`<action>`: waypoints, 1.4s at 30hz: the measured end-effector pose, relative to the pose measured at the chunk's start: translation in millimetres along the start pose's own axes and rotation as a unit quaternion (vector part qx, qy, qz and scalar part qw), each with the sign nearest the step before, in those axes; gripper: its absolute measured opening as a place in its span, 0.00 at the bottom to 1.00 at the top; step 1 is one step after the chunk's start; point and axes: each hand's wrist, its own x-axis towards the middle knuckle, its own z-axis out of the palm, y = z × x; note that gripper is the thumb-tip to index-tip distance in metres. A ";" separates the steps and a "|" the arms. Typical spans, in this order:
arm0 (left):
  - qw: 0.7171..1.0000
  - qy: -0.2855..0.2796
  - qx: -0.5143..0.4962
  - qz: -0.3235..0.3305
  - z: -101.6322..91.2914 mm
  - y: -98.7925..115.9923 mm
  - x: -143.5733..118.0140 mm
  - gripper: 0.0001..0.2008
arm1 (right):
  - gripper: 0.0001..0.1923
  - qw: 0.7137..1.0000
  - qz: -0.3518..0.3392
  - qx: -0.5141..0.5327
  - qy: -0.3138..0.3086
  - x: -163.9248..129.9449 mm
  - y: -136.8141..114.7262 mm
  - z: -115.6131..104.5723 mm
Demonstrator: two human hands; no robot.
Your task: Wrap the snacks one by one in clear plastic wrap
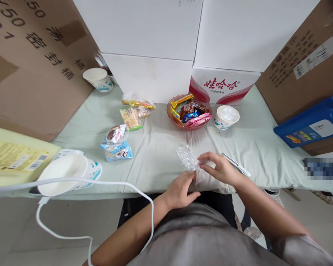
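Both hands had a pinch grip on a clear plastic wrapper (189,160) at the near edge of the counter (161,147), just in front of the person's body. Left hand (181,191) had thumb and fingertips closed on the wrapper's lower edge; right hand (219,168) had its fingers closed on the right side, w/ the crumpled top sticking up free between them. Whether anything was inside couldn't be told.

Judging by looks: very light, thin, soft, crinkly, prob. slippery; it would crumple rather than hold shape. Best taken at an edge or seam w/ fingertips, not across the middle.

Nearby: a slim silver tool (235,164) lay just right of the right hand, not touched. A red bowl of sweets (189,112) sat further back, w/ a paper cup (226,116) beside it. Snack packs (117,144) lay to the left, well apart from the hands. A white bowl (63,177) and white cable (100,183) were at near left.
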 end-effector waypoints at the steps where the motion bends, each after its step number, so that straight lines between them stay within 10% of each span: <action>1: 0.998 0.009 -0.047 -0.032 0.0 -1.6 0.5 0.38 | 0.10 1.000 0.012 0.017 0.004 14.5 7.1 5.1; 8: 0.950 0.048 -0.294 -0.095 -5.8 -6.4 8.6 0.46 | 0.15 0.994 0.078 0.063 -0.047 90.6 44.2 47.6; 13: 0.979 0.010 -0.182 -0.088 -13.6 -2.2 10.3 0.30 | 0.20 0.988 0.055 -0.100 -0.100 102.9 42.2 56.5; 19: 0.997 -0.014 -0.060 -0.056 -17.2 3.3 11.2 0.18 | 0.16 0.971 0.046 -0.223 -0.079 101.5 40.2 57.7; 25: 0.999 0.004 -0.033 0.000 -15.5 4.3 5.7 0.13 | 0.04 0.994 0.067 -0.083 -0.003 75.3 40.8 37.0; 33: 0.995 0.090 -0.033 0.037 -9.1 -0.3 4.1 0.15 | 0.14 0.966 0.186 0.085 0.156 48.8 63.3 16.2; 42: 0.973 0.226 0.049 -0.008 2.6 -0.2 6.7 0.14 | 0.21 0.970 0.190 0.006 0.151 51.1 74.4 30.6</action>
